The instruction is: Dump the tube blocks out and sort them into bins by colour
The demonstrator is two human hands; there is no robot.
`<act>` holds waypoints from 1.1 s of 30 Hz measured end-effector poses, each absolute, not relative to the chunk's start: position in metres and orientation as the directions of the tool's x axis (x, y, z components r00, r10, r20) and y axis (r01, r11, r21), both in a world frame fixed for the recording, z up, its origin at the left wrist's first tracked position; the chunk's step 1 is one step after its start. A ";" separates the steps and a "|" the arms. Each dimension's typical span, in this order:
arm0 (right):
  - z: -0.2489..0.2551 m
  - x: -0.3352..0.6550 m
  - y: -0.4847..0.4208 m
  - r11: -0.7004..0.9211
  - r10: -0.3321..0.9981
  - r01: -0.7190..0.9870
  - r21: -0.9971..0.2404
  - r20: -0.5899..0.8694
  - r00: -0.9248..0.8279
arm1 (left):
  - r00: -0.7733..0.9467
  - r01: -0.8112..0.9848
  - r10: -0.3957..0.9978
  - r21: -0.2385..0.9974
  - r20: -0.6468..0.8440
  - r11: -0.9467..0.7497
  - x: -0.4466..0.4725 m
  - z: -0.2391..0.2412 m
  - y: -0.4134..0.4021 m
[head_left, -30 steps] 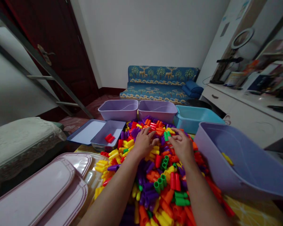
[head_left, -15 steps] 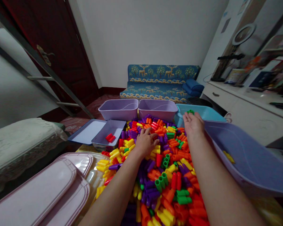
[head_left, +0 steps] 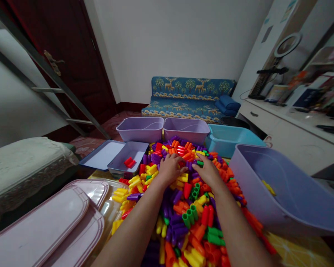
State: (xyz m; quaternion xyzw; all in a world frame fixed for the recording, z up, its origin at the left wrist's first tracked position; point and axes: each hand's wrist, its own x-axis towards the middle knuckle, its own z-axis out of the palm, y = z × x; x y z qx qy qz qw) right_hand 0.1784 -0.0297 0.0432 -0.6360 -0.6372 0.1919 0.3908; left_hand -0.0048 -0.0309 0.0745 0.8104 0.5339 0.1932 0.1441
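A large heap of plastic bullet-shaped toy pieces (head_left: 180,228) in red, orange, yellow, green and purple spreads in front of me, many joined in pairs or short rows. My left hand (head_left: 171,170) rests palm down on the middle of the heap, fingers loosely spread over orange and red pieces. Just to its right, my right hand (head_left: 208,171) reaches in with thumb and fingers apart around a green toy piece (head_left: 200,163). Whether its fingertips touch that piece is hard to tell. Beyond, a light blue tub (head_left: 225,148) hides its floor from view.
Two lilac tubs (head_left: 140,129) stand behind the heap. A larger purple tub (head_left: 255,196) at right holds a yellow piece (head_left: 268,187). At left lie an open tin (head_left: 125,168) with red pieces (head_left: 129,162) and several pink lids (head_left: 47,222). A patterned sofa (head_left: 183,98) stands behind.
My right hand has come back from over the light blue tub, where a green piece was at its fingers, down to the heap beside my left hand. My left hand has barely moved.
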 end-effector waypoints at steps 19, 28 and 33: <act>0.047 0.178 -0.054 0.244 0.957 0.590 -0.769 0.289 -0.019 | 0.289 0.772 0.942 0.541 0.168 -0.333 -0.005 0.072 -0.030; 0.048 0.176 -0.054 0.279 0.954 0.403 -0.872 0.299 -0.012 | 0.281 0.797 0.945 0.508 0.166 -0.326 -0.003 0.075 -0.033; 0.046 0.175 -0.053 0.317 0.946 0.356 -0.879 0.319 -0.055 | 0.281 0.792 0.946 0.517 0.160 -0.323 -0.004 0.074 -0.033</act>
